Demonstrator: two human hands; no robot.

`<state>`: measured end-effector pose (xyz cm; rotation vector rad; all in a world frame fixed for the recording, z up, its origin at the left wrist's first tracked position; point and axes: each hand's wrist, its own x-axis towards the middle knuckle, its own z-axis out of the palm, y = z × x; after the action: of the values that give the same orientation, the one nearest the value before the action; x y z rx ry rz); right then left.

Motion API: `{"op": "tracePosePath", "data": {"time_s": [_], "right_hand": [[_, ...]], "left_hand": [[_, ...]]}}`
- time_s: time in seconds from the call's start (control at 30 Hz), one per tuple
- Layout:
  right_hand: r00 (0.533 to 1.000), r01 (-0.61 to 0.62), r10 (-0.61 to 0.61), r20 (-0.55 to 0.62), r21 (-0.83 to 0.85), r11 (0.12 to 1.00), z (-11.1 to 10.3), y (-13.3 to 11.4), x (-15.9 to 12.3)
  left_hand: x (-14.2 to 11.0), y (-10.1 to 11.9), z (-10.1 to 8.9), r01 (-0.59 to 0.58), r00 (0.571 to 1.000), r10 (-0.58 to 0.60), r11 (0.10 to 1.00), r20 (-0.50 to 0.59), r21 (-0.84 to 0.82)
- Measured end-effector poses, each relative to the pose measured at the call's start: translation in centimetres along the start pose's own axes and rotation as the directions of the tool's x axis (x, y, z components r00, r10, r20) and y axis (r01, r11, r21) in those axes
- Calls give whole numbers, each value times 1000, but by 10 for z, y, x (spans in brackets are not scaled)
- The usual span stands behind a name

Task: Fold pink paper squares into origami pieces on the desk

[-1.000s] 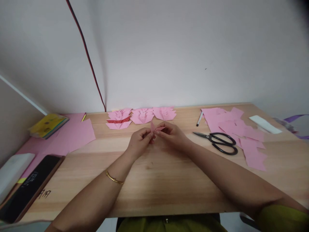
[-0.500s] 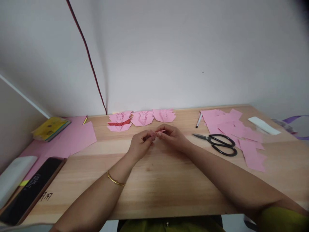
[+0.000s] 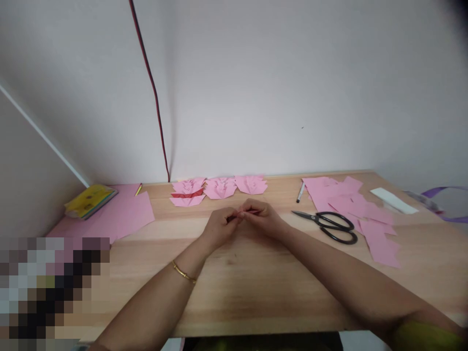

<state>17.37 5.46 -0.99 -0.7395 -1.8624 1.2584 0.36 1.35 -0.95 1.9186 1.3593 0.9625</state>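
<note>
Over the middle of the wooden table, my left hand [image 3: 221,228] and my right hand [image 3: 266,220] meet fingertip to fingertip. Both are closed in a pinch on a small folded piece of pink paper [image 3: 252,212], mostly hidden by the fingers. Just beyond them, folded pink paper cutouts with jagged edges [image 3: 221,189] stand in a row near the wall. A red paper strip [image 3: 186,194] lies across the leftmost one. To the right of my right hand rest scissors [image 3: 316,219] with black handles, blades pointing left.
Pink paper scraps [image 3: 378,239] spread on the right, beside a pen [image 3: 300,192] and a white strip [image 3: 394,200]. At left, a yellow packet [image 3: 87,201] lies on larger pink sheets [image 3: 135,214] near a pencil [image 3: 138,189]. The lower left corner is pixelated. A cable [image 3: 158,105] runs down the wall.
The view has shifted slightly, so the table sits a little lower in the picture. Both hands still pinch the folded pink paper, with slightly less of it showing.
</note>
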Motion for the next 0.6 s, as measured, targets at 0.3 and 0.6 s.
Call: {"op": "tracePosePath", "data": {"time_s": [0.3, 0.6], "right_hand": [[978, -79, 115, -172, 203, 976, -3, 12, 2], [998, -52, 59, -18, 280, 959, 2, 17, 5]], "left_hand": [[-2, 8, -1, 155, 984, -167, 976, -67, -155], [0, 0, 12, 213, 963, -259, 896, -69, -390]]}}
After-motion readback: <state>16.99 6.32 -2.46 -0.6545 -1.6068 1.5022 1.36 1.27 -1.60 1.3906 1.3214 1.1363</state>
